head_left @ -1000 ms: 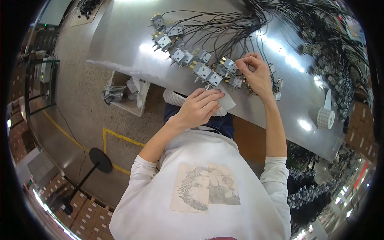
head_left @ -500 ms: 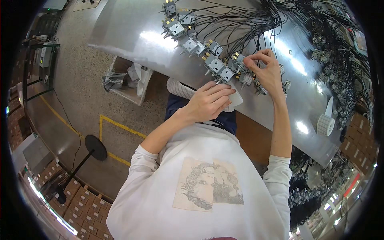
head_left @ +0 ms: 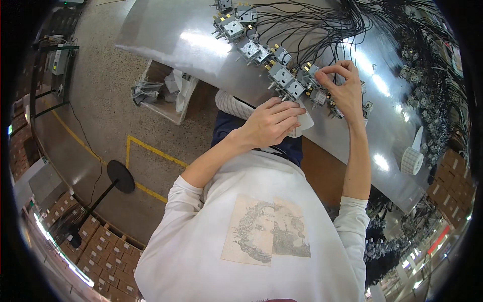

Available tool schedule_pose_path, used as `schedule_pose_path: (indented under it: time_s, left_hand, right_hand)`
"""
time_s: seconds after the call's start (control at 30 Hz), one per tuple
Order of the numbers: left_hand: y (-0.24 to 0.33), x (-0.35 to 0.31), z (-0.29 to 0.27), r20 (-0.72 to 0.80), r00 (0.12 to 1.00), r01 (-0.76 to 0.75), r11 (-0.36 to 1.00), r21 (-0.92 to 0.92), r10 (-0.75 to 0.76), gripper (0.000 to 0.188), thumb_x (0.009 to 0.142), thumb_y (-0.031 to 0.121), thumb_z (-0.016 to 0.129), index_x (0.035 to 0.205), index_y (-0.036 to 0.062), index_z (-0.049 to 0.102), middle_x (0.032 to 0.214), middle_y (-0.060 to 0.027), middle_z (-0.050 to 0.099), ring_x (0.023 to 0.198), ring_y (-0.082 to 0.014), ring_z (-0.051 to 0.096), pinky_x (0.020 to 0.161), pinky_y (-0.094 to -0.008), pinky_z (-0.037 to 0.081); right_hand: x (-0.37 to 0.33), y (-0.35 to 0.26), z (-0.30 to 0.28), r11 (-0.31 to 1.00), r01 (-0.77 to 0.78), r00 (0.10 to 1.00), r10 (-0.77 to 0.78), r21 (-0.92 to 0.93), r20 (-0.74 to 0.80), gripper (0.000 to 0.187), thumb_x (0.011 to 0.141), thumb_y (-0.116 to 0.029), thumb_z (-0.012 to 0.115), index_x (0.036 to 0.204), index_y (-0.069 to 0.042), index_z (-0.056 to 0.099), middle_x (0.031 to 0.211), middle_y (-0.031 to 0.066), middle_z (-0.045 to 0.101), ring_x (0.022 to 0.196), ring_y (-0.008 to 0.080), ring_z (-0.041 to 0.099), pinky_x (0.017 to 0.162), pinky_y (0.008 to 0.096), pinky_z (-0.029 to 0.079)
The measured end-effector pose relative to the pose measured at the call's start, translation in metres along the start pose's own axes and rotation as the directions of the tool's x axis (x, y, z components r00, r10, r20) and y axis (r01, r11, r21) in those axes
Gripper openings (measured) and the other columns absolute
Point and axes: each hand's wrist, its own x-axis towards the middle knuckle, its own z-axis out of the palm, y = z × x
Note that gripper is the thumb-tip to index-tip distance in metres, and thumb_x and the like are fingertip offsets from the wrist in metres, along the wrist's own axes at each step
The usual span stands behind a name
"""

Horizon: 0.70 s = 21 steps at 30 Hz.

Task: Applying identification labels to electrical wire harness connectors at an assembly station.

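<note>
A row of small metal switch-like units [head_left: 285,80] with brass terminals and black wires lies along the near edge of the metal table. My left hand [head_left: 274,123] is closed at the table's edge, just below the row, on a white strip of label paper [head_left: 306,121] whose end sticks out past the fingers. My right hand [head_left: 346,89] is over the right part of the row, thumb and forefinger pinched together beside one unit [head_left: 311,75]. Whatever lies between those fingertips is too small to make out.
Black wires [head_left: 327,25] run from the units to the back of the metal table [head_left: 161,35]. A roll of white labels [head_left: 411,160] stands at the right. More wired units [head_left: 427,105] are heaped beyond it. On the floor at left sits an open box [head_left: 171,113] with plastic bags.
The whole view has shifted slightly, so table and units appear a little farther right and lower. Both hands keep nearly the same pose beside the units.
</note>
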Motion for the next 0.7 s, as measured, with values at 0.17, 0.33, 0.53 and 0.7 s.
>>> schedule_pose_path:
  time_s: [0.17,0.33,0.53,0.7]
  left_hand:
    - [0.0,0.001,0.003,-0.015,1.0,0.0,1.0,0.011,0.0,0.015,0.089,0.011,0.077,0.1,0.0044,0.068,0.126,-0.0046,0.075,0.112,-0.0217,0.07,0.085,-0.0386,0.051]
    - [0.0,0.007,0.001,-0.033,0.999,-0.018,0.999,0.038,0.019,0.013,0.088,0.009,0.077,0.095,0.0047,0.066,0.126,-0.0051,0.075,0.111,-0.0217,0.07,0.084,-0.0381,0.051]
    - [0.016,0.01,-0.024,-0.011,1.0,-0.014,0.999,0.048,0.015,0.013,0.094,0.012,0.073,0.101,0.0026,0.068,0.124,-0.0067,0.073,0.108,-0.0257,0.069,0.092,-0.0427,0.05]
    - [0.023,0.025,-0.051,-0.013,0.999,-0.044,0.991,0.128,0.046,0.012,0.102,0.014,0.067,0.102,0.0019,0.068,0.136,-0.0092,0.071,0.132,-0.0288,0.065,0.107,-0.047,0.048]
  right_hand:
    - [0.007,0.009,0.006,0.991,-0.037,0.999,0.038,0.125,-0.005,0.043,0.085,-0.041,0.091,0.117,-0.015,0.08,0.128,0.0083,0.054,0.122,0.023,0.057,0.104,0.0377,0.047]
    - [0.011,0.014,0.014,0.985,-0.081,0.995,0.089,0.154,-0.043,0.043,0.092,-0.042,0.084,0.125,-0.014,0.077,0.123,0.0063,0.061,0.113,0.0194,0.059,0.098,0.0348,0.05]
    - [-0.008,-0.008,0.017,0.988,-0.011,0.994,-0.006,-0.153,-0.112,0.031,0.099,-0.032,0.076,0.118,-0.008,0.078,0.133,0.0176,0.064,0.121,0.0349,0.057,0.107,0.0445,0.046]
    - [-0.027,-0.028,0.023,0.958,0.103,0.971,-0.155,-0.268,-0.184,0.048,0.089,-0.043,0.084,0.123,-0.011,0.077,0.151,0.0213,0.05,0.144,0.0428,0.044,0.116,0.0543,0.04]
